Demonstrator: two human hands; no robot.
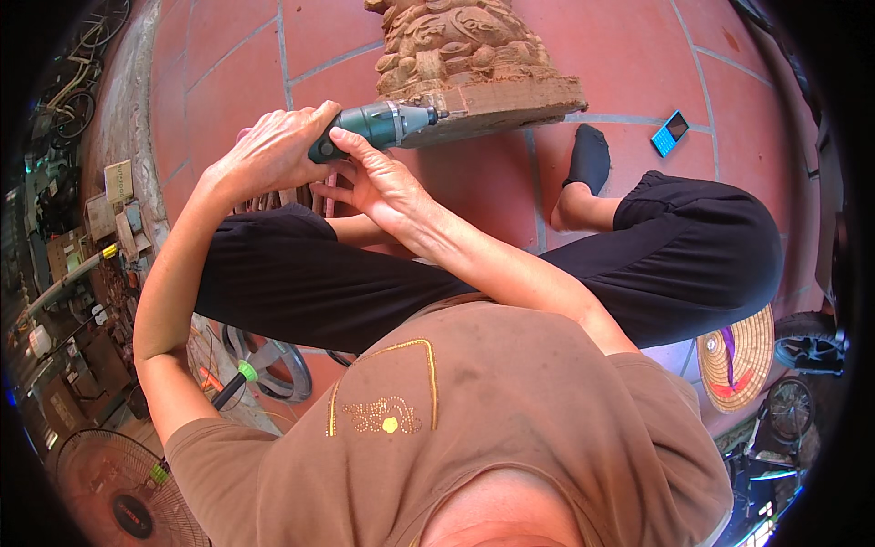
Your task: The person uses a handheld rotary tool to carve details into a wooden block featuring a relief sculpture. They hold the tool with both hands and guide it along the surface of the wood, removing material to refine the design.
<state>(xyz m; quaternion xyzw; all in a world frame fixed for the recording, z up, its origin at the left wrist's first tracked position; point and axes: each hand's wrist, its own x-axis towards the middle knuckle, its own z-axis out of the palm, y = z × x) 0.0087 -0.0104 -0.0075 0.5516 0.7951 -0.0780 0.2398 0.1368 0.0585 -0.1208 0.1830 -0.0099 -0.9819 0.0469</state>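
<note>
A green and grey handheld rotary tool [369, 126] lies level in front of me, its collet end and short tip pointing right. My left hand [278, 150] is closed around its rear end. My right hand [387, 187] grips it from below, the thumb pressed along the body and some fingers hidden underneath. Just beyond the tool stands a carved wooden piece [460, 50] with a thick, flat base. The tip is close to the near edge of that base; whether it touches, I cannot tell.
My crossed legs in black trousers [702, 246] lie on red floor tiles [228, 64]. A blue keypad phone [670, 134] rests at the right. A woven hat [736, 360] is by my right knee. At left are a fan [128, 483], a spoked wheel [269, 365] and clutter.
</note>
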